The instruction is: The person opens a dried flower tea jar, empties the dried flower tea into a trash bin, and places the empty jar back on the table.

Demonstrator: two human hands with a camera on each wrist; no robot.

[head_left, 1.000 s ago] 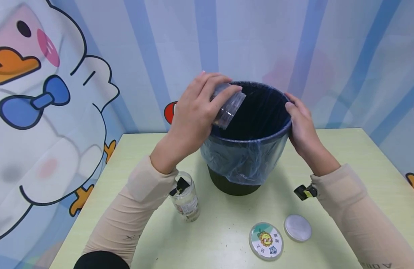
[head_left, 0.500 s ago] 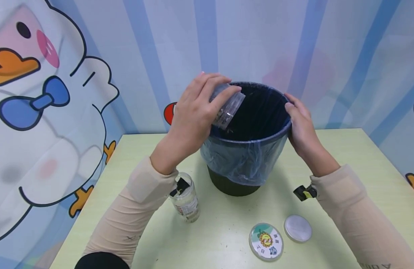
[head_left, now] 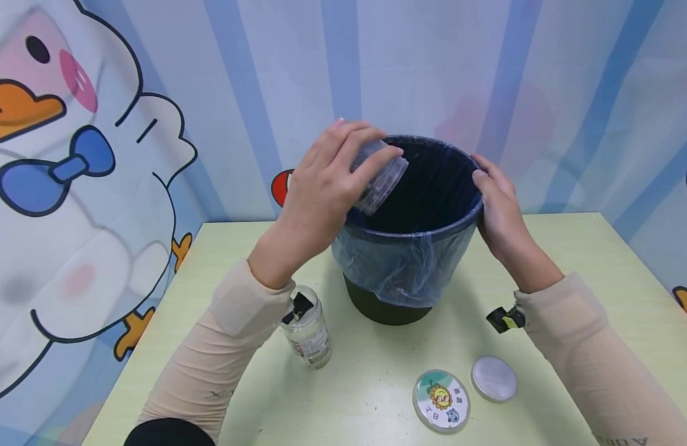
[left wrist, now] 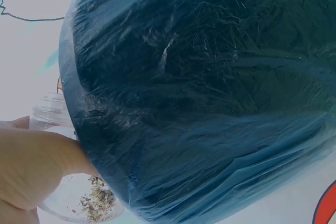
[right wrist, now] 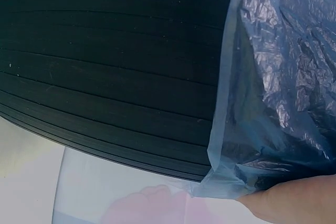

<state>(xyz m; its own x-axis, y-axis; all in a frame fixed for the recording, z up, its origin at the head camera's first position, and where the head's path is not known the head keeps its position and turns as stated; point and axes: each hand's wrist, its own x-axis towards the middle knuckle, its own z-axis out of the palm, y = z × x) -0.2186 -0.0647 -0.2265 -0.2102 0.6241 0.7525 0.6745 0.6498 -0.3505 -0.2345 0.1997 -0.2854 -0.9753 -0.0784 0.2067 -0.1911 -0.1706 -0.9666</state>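
In the head view my left hand (head_left: 321, 186) grips a clear jar (head_left: 381, 186), tipped mouth-down over the left side of a dark trash bin (head_left: 388, 313). Dry brownish flakes (left wrist: 100, 203) lie inside the jar in the left wrist view. A translucent blue bag (head_left: 415, 266) lines the bin and folds down over its rim. On the opposite side, my right hand (head_left: 500, 214) holds the bin's rim through the bag, thumb on top. The right wrist view has part of that hand (right wrist: 299, 200) against the bag, beside the bin's ribbed wall (right wrist: 105, 77).
A labelled glass jar (head_left: 310, 334), its top uncovered, stands below my left forearm. Two round lids lie near the front: a printed one with a sunflower (head_left: 441, 399) and a plain silvery one (head_left: 494, 378). Small specks dot the pale table (head_left: 343, 409). A cartoon-printed curtain (head_left: 421, 68) hangs behind.
Half a second ago small bits showed at the jar's lower lip; none show there now. The jar has shifted very slightly in my left hand's grip. My right hand and the bin stay put.
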